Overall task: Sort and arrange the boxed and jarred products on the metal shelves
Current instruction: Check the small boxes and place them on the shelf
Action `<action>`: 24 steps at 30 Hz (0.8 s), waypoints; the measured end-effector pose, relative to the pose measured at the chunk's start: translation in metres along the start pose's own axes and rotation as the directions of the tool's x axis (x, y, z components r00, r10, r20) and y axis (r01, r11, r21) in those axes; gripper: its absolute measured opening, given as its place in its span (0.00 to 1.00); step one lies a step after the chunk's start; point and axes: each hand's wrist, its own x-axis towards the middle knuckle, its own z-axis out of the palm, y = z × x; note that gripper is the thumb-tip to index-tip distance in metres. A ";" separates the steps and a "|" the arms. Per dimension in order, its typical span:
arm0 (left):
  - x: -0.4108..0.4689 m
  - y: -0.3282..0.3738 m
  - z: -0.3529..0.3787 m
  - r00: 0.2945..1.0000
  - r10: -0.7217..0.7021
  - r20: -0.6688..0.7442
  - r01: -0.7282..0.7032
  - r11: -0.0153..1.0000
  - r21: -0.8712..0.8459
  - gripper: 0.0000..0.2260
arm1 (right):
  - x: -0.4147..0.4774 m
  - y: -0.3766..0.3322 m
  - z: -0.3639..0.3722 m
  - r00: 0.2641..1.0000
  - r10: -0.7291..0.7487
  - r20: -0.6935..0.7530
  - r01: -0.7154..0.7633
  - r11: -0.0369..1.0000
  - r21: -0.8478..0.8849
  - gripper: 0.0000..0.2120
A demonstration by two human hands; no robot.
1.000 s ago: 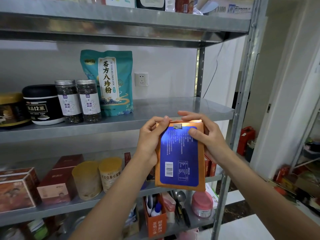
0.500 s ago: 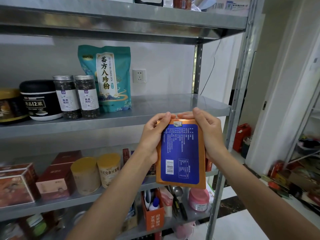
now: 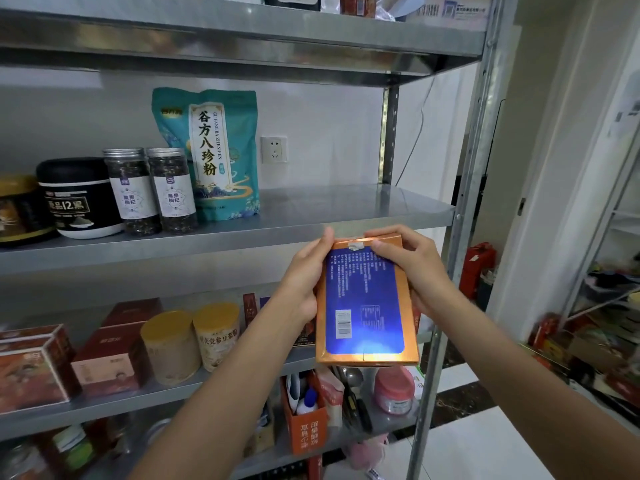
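Orange-and-blue box (image 3: 363, 306): one, upright in the air just before the middle shelf (image 3: 346, 209) edge.
Left hand (image 3: 304, 271): fingers gripping the box's left side.
Right hand (image 3: 412, 268): fingers holding its upper right corner.
Glass jars (image 3: 133, 190) (image 3: 172, 190): two, side by side on that shelf, between one teal pouch (image 3: 211, 154) and one black tub (image 3: 78, 197).

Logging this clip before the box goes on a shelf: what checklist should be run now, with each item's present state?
1. Flat orange cardboard box with blue panel gripped by left hand and right hand: ok.
2. Bare space on middle metal shelf, right of teal stand-up pouch: ok.
3. Clear jars with silver lids upright, left of that space: ok.
4. Box front facing the person: not ok, barcode side shows.
5. Box clear of the shelf edge: cannot tell.
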 end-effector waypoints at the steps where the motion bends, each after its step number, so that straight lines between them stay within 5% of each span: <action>1: 0.000 0.000 0.001 0.999 0.023 0.035 -0.025 0.998 0.055 0.17 | 0.001 0.000 -0.002 0.998 0.049 -0.048 -0.047 0.998 0.039 0.08; 5: -0.004 -0.009 -0.012 0.934 0.179 0.309 -0.245 0.950 0.192 0.26 | 0.010 0.000 -0.014 0.913 0.344 -0.220 -0.275 0.915 0.295 0.03; 10: -0.003 -0.033 -0.027 0.744 0.210 0.634 -0.455 0.855 0.251 0.46 | 0.012 0.016 -0.032 0.715 0.672 -0.191 -0.590 0.727 0.350 0.07; 14: 0.004 -0.039 -0.008 0.804 0.378 0.458 -0.549 0.769 0.328 0.37 | 0.007 0.030 -0.035 0.610 0.788 -0.081 -0.693 0.580 0.429 0.12; 17: 0.011 -0.039 0.005 0.876 0.412 0.249 -0.470 0.846 0.252 0.37 | 0.000 0.040 -0.039 0.648 0.761 -0.033 -0.660 0.583 0.474 0.18; 20: 0.028 -0.038 0.010 0.938 0.345 -0.018 -0.337 0.925 0.174 0.26 | -0.005 0.049 -0.045 0.673 0.739 0.030 -0.684 0.605 0.408 0.28; 24: 0.050 -0.043 0.009 0.977 0.161 -0.140 -0.132 0.972 0.194 0.16 | -0.014 0.054 -0.053 0.715 0.694 0.088 -0.693 0.686 0.219 0.39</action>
